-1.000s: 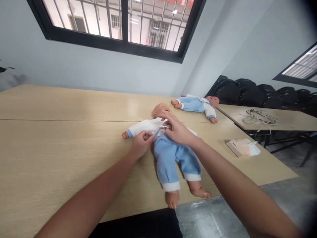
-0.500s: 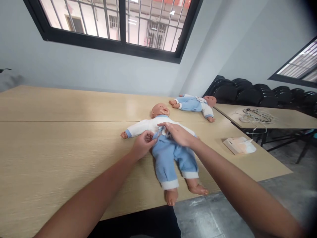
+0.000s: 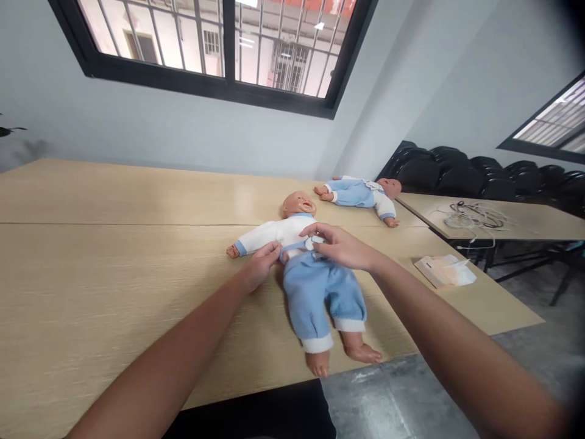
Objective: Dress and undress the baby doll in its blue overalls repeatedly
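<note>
A baby doll (image 3: pixel 299 204) lies face up on the wooden table (image 3: pixel 114 274), in a white top (image 3: pixel 274 231) and light blue trousers (image 3: pixel 306 289). At the doll's waist, my left hand (image 3: pixel 262 263) pinches the blue edge of the top at its left side. My right hand (image 3: pixel 340 245) rests over the doll's belly, fingers curved round a small white piece (image 3: pixel 312 243) on the front of the clothing. A strip of the doll's body shows between top and trousers. The doll's far arm is hidden behind my right hand.
A second doll (image 3: pixel 359 192) in matching clothes lies at the back right. An open tissue pack (image 3: pixel 444 271) sits near the table's right edge. Tangled cables (image 3: pixel 475 216) lie on another table, with stacked black chairs (image 3: pixel 459 177) behind. A barred window is above.
My left hand has moved slightly left and down, drawing the top's blue edge straight. My right hand's fingers have curled more round the white piece, which now shows more.
</note>
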A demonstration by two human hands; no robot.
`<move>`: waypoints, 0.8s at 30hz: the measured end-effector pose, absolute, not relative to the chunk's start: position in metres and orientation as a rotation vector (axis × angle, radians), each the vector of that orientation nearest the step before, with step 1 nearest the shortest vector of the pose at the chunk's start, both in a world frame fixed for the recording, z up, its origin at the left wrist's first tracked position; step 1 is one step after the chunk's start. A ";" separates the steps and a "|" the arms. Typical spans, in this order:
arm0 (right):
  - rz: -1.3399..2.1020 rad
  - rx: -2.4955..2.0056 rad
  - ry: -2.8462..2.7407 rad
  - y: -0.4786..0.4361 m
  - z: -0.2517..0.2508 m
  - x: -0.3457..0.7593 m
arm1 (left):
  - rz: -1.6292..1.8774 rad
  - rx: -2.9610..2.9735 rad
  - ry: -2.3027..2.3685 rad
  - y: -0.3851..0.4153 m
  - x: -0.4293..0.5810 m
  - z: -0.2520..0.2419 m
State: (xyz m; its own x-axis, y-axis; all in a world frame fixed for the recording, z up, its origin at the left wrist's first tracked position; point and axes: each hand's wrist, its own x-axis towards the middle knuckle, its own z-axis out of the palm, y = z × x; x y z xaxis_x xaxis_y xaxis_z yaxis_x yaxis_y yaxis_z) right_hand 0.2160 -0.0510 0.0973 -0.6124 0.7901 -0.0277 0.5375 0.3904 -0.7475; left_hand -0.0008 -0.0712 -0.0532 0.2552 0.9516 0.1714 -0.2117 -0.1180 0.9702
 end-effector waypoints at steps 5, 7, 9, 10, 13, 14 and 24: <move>0.888 -1.244 -2.558 -0.045 0.100 0.218 | 1.182 1.401 0.912 -0.074 0.006 -0.059; 0.832 -1.241 -2.640 -0.036 0.099 0.208 | 1.213 1.465 1.009 -0.075 0.010 -0.060; 0.719 -1.184 -2.704 -0.021 0.095 0.189 | 1.267 1.483 1.123 -0.075 0.015 -0.060; 0.619 -1.140 -2.733 -0.012 0.093 0.178 | 1.291 1.478 1.172 -0.075 0.016 -0.061; 0.290 -1.010 -2.870 0.019 0.082 0.137 | 1.329 1.427 1.289 -0.073 0.018 -0.063; 0.223 -0.990 -2.938 0.028 0.078 0.124 | 1.320 1.402 1.310 -0.072 0.017 -0.064; 0.074 -1.238 -3.333 0.049 0.056 0.080 | 1.226 1.419 1.564 -0.078 0.014 -0.053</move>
State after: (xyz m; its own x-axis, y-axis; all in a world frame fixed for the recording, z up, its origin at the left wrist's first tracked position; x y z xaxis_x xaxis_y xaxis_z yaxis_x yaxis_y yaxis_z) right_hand 0.0803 0.0491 0.0557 -0.6828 0.6165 -0.3920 0.6334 0.7670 0.1029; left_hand 0.0142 -0.0785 -0.0533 -0.1687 0.9803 0.1024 0.3338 -0.0409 0.9418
